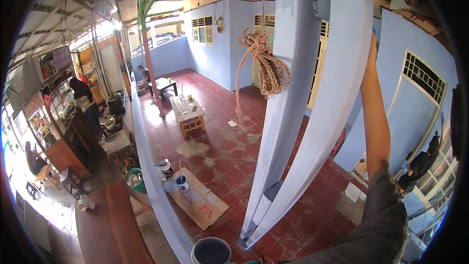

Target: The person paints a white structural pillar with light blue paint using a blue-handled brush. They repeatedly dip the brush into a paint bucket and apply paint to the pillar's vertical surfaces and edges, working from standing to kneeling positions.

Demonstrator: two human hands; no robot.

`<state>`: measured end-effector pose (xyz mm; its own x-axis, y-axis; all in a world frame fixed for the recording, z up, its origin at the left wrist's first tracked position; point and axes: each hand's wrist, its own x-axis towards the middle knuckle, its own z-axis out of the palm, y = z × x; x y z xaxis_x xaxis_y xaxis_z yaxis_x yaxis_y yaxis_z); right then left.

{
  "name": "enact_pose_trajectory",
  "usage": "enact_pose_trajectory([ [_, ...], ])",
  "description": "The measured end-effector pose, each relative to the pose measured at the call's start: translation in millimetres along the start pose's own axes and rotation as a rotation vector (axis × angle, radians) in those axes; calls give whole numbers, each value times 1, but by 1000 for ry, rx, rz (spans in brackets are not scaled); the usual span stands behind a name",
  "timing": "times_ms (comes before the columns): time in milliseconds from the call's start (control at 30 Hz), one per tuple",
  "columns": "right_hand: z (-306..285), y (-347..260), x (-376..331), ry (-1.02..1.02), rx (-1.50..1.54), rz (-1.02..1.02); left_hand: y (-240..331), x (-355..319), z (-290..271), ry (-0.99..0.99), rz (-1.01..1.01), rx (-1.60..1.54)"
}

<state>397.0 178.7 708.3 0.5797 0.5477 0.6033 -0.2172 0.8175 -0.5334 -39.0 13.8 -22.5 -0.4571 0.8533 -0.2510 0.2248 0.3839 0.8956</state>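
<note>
I look down from high up over a red-tiled porch. My right arm in a grey sleeve rises from the lower right, and my right hand (373,49) reaches up against the edge of a pale blue painted beam (332,98). The beam hides the fingers, so I cannot tell what they hold. A second pale blue beam (288,93) runs alongside it to the left. A coil of brown rope (266,66) hangs beside that beam. My left hand is out of view.
A dark bucket (211,251) sits right below me. Paint cans (181,181) stand on flattened cardboard (200,203) beside a low pale wall (151,166). A wooden bench (188,112) stands mid-floor. One person (84,100) stands left, another (422,161) reaches up a blue wall at right.
</note>
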Motion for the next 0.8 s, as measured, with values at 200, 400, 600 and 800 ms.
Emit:
enact_pose_trajectory([
  [200, -9, 2, -4, -42, -259, -222, -1, 3, 0, -13, 1, 5],
  [400, -68, -37, 37, -283, -454, -478, -2, 2, -1, -13, 9, -1],
  [600, -54, -7, 27, -287, -47, -182, -5, 4, -9, 28, -6, 0],
  [800, -65, -27, 21, -343, -433, -356, -2, 0, -4, -7, -3, -19],
])
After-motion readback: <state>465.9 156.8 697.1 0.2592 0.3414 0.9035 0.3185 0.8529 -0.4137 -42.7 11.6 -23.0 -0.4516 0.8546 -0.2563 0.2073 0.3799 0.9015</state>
